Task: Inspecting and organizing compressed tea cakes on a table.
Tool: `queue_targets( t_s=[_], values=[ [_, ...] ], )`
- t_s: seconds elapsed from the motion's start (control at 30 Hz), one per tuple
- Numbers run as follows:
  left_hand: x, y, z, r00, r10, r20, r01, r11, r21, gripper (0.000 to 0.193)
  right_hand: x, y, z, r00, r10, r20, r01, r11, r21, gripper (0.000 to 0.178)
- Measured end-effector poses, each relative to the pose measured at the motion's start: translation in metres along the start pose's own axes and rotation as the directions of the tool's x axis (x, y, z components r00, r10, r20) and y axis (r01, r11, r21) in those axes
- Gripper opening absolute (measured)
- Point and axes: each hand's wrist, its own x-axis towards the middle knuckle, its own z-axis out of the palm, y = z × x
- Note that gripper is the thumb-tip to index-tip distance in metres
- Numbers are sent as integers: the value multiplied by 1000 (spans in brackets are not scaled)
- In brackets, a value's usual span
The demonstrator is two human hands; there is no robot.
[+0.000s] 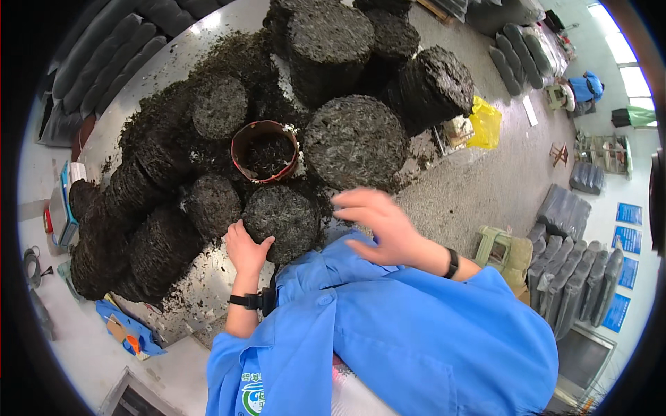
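Left hand point(246, 248) against a dark round cake point(283, 223), right hand point(381, 227) open in the air.

The cake lies at the near edge of the table point(215, 21), in front of the person's blue jacket point(430, 333); the left hand rests on its left side with fingers spread, not closed around it, while the right hand, slightly blurred, is held to its right with fingers apart and nothing in its grasp; just beyond the cake stands a red-rimmed tub point(240, 149) with dark flakes inside, a wider round stack point(357, 142) sits beside the tub on the right, more dark stacks lean in a row point(132, 229) on the left, and a yellow bag point(485, 123) is farther off to the right.
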Motion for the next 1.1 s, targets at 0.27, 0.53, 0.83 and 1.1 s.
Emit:
queue_targets(
  t_s=[0.27, 0.53, 0.83, 1.1],
  values=[
    [6, -12, 3, 993, -119, -16, 114, 976, -187, 65, 11, 82, 140, 601, 541, 589, -654, 756, -26, 69],
    [-2, -54, 5, 955, -287, 68, 270, 757, -595, 46, 27, 18, 65, 995, 95, 27, -91, 989, -120, 45],
    [43, 88, -42, 951, 272, -146, -308, 804, -508, 29, 13, 72, 21, 990, 142, 2, -118, 834, -540, 79],
    [27, 48, -22, 959, -15, -283, 10, 1000, -19, 64, 1, 98, -12, 985, 141, -96, -170, 857, -487, 85]
  ],
)
